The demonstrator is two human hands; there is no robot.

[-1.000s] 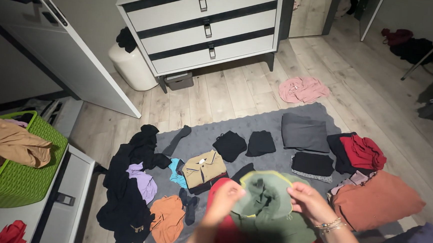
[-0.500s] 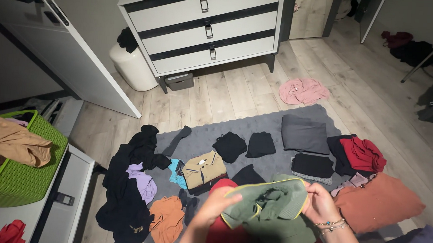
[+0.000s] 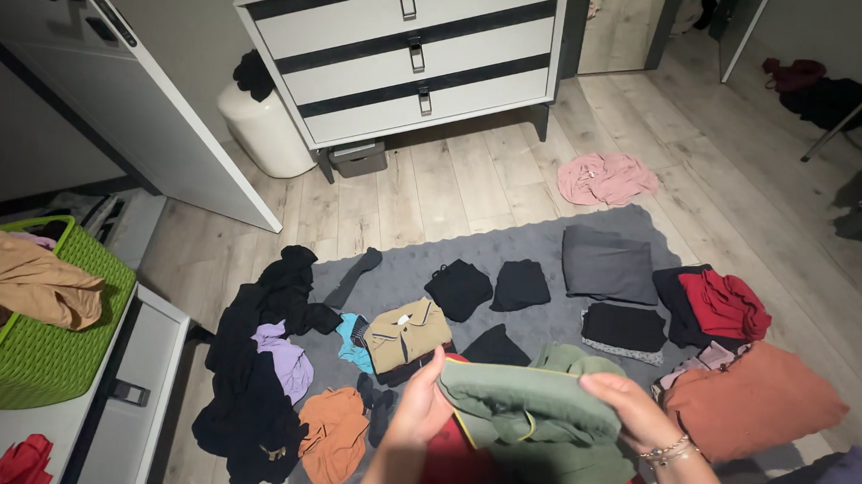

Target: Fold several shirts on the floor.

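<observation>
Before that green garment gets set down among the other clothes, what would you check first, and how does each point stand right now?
1. Both hands grip the green garment: ok, left hand and right hand hold its two sides.
2. Garment folded flat: not ok, a bunched edge hangs beneath.
3. Free space on the grey rug: ok, bare patches show between the piles.
4. Folded pieces kept apart from the loose dark heap: ok.
5. What lies directly under the garment: cannot tell, hidden.
</observation>
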